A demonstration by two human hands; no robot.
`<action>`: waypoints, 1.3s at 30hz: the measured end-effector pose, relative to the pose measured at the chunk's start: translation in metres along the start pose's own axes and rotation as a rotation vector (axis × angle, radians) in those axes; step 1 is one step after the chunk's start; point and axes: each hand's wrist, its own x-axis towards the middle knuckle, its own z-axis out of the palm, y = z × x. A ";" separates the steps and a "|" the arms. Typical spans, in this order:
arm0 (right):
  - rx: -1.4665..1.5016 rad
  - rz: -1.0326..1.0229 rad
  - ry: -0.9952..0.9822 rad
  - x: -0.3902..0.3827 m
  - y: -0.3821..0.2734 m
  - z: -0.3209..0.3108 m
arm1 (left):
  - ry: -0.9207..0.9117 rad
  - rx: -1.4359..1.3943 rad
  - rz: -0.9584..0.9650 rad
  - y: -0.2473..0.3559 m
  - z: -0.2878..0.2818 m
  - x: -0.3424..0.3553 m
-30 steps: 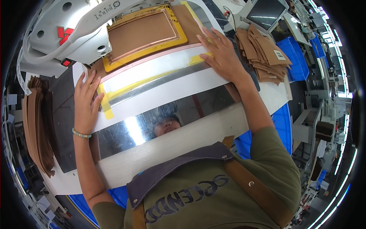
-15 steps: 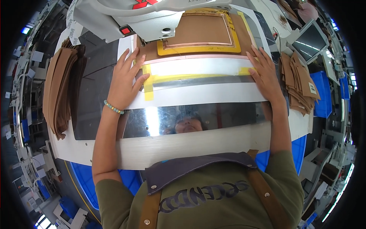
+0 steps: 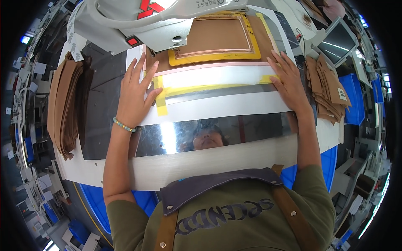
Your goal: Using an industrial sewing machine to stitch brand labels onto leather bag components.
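My left hand (image 3: 136, 94) rests with spread fingers on the left end of a taped sheet assembly, beside a vertical yellow tape strip (image 3: 162, 106). My right hand (image 3: 285, 85) rests with fingers apart at the right end, near another piece of yellow tape. Between them are a white sheet (image 3: 217, 104), a pale pink strip (image 3: 213, 65) and a brown panel (image 3: 266, 39) bearing a yellow rectangular frame (image 3: 213, 57). A white machine head (image 3: 155, 31) overhangs the panel's left part, hiding it partly. In front lies a shiny metal strip (image 3: 251, 127).
Stacks of brown pieces stand left (image 3: 65, 106) and right (image 3: 322, 90) on the worktable (image 3: 197, 171). A monitor (image 3: 337, 42), a blue bin (image 3: 352, 108) and a pink-clad person (image 3: 333, 8) are at the right. More blue bins (image 3: 96, 209) sit below the table.
Since a second ago the camera view has turned and become more level, showing more of the left stack. Both hands remain spread at the two ends of the sheet assembly.
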 end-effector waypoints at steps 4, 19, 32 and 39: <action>-0.012 -0.024 0.040 0.001 0.002 0.005 | -0.087 0.007 0.041 -0.011 -0.003 -0.002; 0.022 0.010 0.039 -0.013 0.012 0.010 | -0.092 -0.054 0.054 -0.010 0.007 0.002; -0.129 0.458 0.315 -0.069 0.140 -0.137 | -0.084 -0.042 0.109 -0.019 0.007 -0.004; 0.325 0.623 -0.295 -0.117 0.251 -0.142 | -0.108 -0.076 0.102 -0.019 0.001 -0.005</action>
